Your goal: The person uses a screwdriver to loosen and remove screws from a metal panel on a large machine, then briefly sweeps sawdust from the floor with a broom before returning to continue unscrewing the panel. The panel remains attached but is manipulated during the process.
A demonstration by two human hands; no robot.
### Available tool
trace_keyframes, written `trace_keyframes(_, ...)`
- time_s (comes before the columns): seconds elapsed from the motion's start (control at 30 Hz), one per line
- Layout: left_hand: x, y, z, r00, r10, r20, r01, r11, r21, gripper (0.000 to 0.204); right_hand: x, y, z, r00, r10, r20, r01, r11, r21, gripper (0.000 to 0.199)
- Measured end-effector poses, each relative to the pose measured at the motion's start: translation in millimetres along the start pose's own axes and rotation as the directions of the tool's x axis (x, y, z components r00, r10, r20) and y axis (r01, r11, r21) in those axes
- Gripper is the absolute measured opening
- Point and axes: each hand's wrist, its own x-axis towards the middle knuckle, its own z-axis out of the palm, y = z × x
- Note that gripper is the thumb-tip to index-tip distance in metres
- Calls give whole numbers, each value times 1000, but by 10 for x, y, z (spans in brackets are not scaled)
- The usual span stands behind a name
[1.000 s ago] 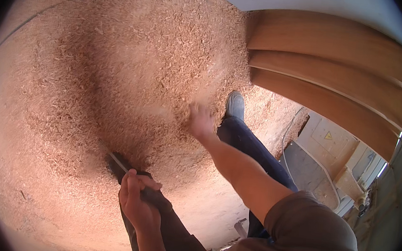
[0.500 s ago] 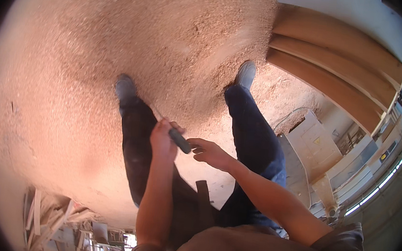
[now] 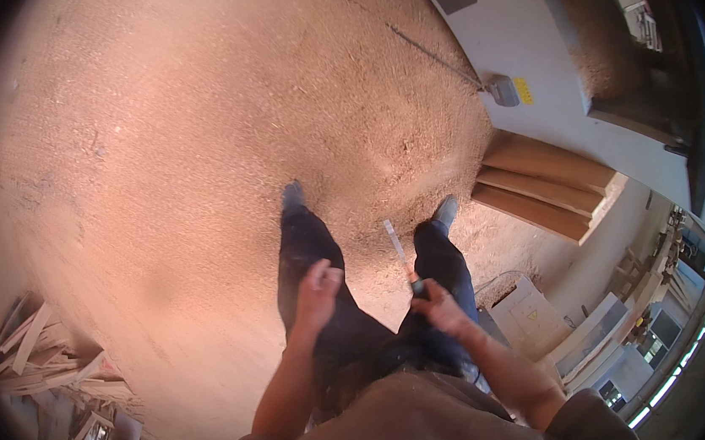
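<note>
Head view, the only feed on my end. I see the right hand [image 3: 439, 307] clamped round the dark handle of a narrow, pale-bladed hand tool [image 3: 395, 243], which sticks out forward between the legs in dark blue trousers [image 3: 440, 258]; can't tell if its tip touches anything. Left hand [image 3: 317, 293] is well apart from the right, over the left leg, blurred; looks empty, can't tell how far the fingers curl. Grey shoes [image 3: 447, 209] on a floor of tan wood shavings [image 3: 209, 121]. Right of them: stepped brown wooden panels [image 3: 542, 186], just beside a big white machine housing [image 3: 555, 95]. Thin black cable [image 3: 432, 55] up top. Loose wood strips [image 3: 35, 338] heaped lower left.
</note>
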Motion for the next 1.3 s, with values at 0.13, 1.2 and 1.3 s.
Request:
trace_keyframes(0.13,-64,-290,-1620,963,-102,-249,0,926,-379,36,-431,-249,-345,966,-37,-255,42,999,17,35)
trace_keyframes(1.2,-1784,-513,-2157,882,-426,-200,452,886,106,28,-1689,1450,280,872,192,-450,-94,968,231,31)
trace_keyframes(1.3,-2048,-817,-2013,851,-497,-170,524,825,211,31,-1851,1990,223,892,235,-385,-127,950,286,31)
